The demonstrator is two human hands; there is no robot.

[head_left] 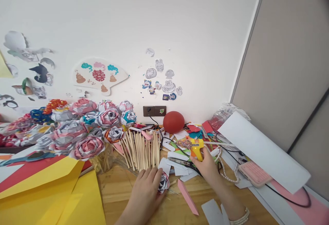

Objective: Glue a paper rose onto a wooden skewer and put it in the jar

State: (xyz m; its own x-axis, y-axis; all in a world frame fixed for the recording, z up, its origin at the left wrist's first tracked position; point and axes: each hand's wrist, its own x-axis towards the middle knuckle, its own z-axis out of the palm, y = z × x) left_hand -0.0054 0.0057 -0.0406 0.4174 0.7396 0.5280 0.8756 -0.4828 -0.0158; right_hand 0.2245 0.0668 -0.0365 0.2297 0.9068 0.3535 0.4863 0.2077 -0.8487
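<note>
On the table (115, 187), wooden sticks (144, 151) sit behind the left hand (145, 189) and its paper rose (163, 184), with paper flowers (88, 146) to their left and a wall socket (154, 111) behind. The hot-glue gun (196, 147) in the right hand (207, 166) is to their right; a bead string (234, 180) lies right of that hand, a paper strip (188, 197) between both arms.

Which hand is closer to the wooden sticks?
Left. The left hand, at a paper flower, is just in front of the wooden sticks; the right hand, holding a glue gun, is to their right.
</note>
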